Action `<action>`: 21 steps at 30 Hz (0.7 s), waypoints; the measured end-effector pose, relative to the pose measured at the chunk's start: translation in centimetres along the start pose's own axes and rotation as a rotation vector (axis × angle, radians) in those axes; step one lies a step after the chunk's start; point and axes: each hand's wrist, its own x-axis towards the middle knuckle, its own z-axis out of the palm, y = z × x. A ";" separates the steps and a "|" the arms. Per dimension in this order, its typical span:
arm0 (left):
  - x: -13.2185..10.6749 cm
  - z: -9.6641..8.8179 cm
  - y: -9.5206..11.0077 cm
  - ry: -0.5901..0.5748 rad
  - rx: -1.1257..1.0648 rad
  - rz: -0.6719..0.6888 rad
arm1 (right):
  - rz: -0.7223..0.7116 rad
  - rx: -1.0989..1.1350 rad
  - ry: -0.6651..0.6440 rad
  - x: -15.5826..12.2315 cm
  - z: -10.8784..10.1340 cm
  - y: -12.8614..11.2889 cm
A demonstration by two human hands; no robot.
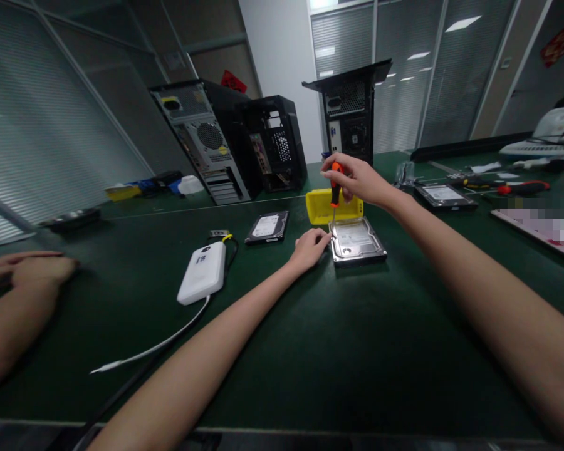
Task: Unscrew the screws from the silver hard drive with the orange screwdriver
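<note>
A silver hard drive (355, 241) lies flat on the green table. My right hand (352, 178) grips an orange-and-black screwdriver (335, 188) by its handle, shaft pointing down. The screwdriver's tip meets the drive near its left edge. Fingers curled, my left hand (310, 247) rests on the table with its fingertips against that same edge, close to the tip. Just behind the drive stands a yellow plastic case (317, 208), partly hidden by my right hand. Left of my hands is another hard drive (266, 227) with a white label.
A white power bank (202, 272) with a cable lies at left. Computer cases (216, 138) stand at the back, another (352, 119) behind my right hand. Another person's hands (37, 269) rest at far left. On the right are a drive (444, 195) and tools (524, 188).
</note>
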 end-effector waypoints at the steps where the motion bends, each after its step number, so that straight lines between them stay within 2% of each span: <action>1: 0.0 0.0 0.0 -0.001 0.002 -0.001 | -0.004 -0.006 0.007 0.0 0.0 0.0; 10: 0.1 0.1 -0.1 -0.005 0.016 0.006 | -0.006 -0.040 0.070 0.0 0.1 0.0; 21: 0.0 0.0 0.1 -0.017 0.018 -0.004 | -0.012 0.063 0.014 0.2 0.0 0.2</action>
